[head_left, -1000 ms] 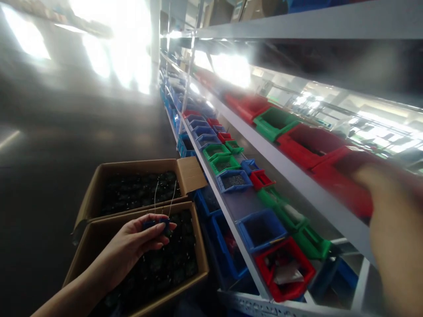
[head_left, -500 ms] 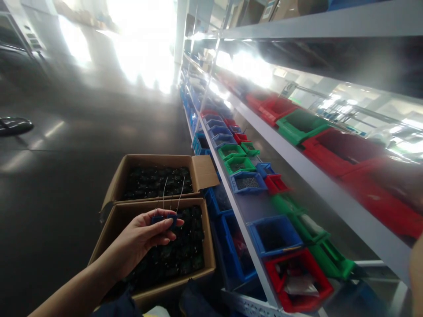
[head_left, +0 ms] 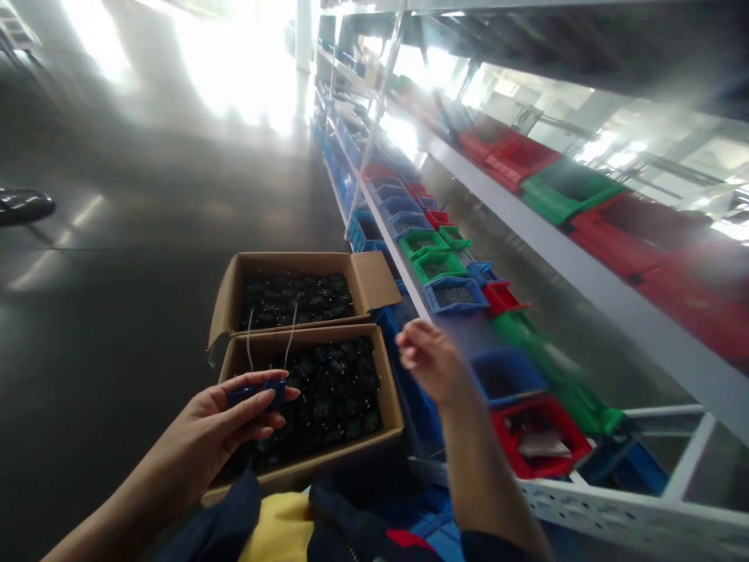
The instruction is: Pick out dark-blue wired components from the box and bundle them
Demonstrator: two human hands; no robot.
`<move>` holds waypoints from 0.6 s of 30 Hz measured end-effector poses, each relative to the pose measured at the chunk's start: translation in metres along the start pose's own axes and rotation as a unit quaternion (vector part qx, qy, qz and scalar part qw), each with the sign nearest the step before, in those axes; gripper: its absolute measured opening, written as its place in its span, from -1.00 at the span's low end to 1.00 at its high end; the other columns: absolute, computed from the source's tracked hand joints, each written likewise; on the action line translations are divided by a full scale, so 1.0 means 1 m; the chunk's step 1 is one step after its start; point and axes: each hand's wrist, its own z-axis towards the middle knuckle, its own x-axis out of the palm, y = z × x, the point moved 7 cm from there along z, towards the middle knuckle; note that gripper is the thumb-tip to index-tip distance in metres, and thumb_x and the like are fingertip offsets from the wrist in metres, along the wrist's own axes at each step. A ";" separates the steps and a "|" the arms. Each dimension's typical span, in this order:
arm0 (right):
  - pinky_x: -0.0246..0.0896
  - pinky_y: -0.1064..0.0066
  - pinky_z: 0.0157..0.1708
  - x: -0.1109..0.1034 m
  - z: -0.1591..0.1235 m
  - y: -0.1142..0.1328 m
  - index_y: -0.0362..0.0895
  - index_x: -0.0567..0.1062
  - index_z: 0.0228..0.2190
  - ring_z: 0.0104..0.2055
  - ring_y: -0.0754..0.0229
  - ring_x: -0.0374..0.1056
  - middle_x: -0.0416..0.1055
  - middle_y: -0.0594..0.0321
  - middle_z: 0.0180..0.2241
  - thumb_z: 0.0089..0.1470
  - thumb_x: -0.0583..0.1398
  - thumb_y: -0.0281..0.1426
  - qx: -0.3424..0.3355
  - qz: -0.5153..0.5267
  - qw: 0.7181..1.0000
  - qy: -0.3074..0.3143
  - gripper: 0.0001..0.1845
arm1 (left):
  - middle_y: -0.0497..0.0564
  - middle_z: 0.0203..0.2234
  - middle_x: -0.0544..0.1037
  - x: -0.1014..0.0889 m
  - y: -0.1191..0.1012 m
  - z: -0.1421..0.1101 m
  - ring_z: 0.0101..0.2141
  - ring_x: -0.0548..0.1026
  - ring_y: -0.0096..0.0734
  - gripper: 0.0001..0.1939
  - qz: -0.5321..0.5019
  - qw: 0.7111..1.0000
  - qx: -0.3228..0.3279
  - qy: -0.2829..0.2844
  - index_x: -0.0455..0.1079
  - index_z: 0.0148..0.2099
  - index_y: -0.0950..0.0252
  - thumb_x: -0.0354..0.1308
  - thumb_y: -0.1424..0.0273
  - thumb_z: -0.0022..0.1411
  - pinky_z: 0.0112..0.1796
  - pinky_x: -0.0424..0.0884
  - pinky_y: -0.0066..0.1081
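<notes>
My left hand (head_left: 234,417) is closed, pinching small blue parts with thin leads (head_left: 275,390) between thumb and fingers. Two long pale wires rise from these parts. Beneath that hand is an open cardboard box (head_left: 391,390), which holds many dark, black-looking pieces (head_left: 333,390). My right hand (head_left: 430,359) is raised beside the shelf edge, to the right of the box. Its fingers are curled together and slightly blurred; anything between them is too small or hidden to make out.
A second cardboard box (head_left: 231,293) of similar dark pieces adjoins the first, one flap (head_left: 378,279) folded out. Along the right runs a white shelving rack (head_left: 620,499) with blue bins (head_left: 456,295), green bins (head_left: 438,267) and a red bin (head_left: 541,437). Grey floor (head_left: 146,211) lies left.
My right hand has come into full view from the far right edge, now beside the shelf. My left hand still holds the blue parts and sits further left over the box. The view has shifted.
</notes>
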 end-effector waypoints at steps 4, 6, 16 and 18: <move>0.32 0.62 -0.58 0.089 0.011 -0.133 -0.22 0.41 -0.49 -0.57 0.39 0.35 0.49 0.23 -0.51 -0.18 0.38 -0.30 0.112 0.117 0.982 0.093 -0.70 | 0.20 -0.24 0.56 -0.060 -0.009 -0.018 -0.51 0.51 -0.38 -0.25 0.017 0.999 0.004 -0.045 0.45 -0.12 0.34 0.57 0.29 -0.46 -0.52 0.50 -0.59; 0.34 0.60 -0.56 0.124 0.009 -0.165 -0.23 0.43 -0.46 -0.56 0.38 0.37 0.50 0.22 -0.51 -0.13 0.36 -0.31 0.134 0.133 0.974 0.124 -0.71 | 0.20 -0.27 0.57 -0.088 -0.011 -0.027 -0.52 0.51 -0.37 -0.25 0.028 0.998 -0.009 -0.055 0.46 -0.13 0.35 0.56 0.26 -0.46 -0.52 0.50 -0.59; 0.34 0.56 -0.56 0.223 0.011 -0.205 -0.27 0.47 -0.42 -0.56 0.33 0.39 0.49 0.21 -0.50 -0.14 0.36 -0.29 0.180 0.081 0.963 0.184 -0.69 | 0.21 -0.29 0.57 -0.178 -0.013 -0.066 -0.49 0.51 -0.31 -0.32 0.049 0.997 -0.028 -0.057 0.45 -0.10 0.36 0.49 0.15 -0.29 -0.48 0.51 -0.55; 0.31 0.56 -0.62 0.235 0.004 -0.213 -0.28 0.45 -0.45 -0.61 0.33 0.37 0.47 0.22 -0.54 -0.18 0.37 -0.24 0.221 0.026 0.947 0.231 -0.64 | 0.18 -0.24 0.56 -0.185 -0.021 -0.072 -0.43 0.53 -0.28 -0.35 0.037 0.995 0.021 -0.094 0.44 -0.10 0.34 0.48 0.16 -0.25 -0.44 0.53 -0.54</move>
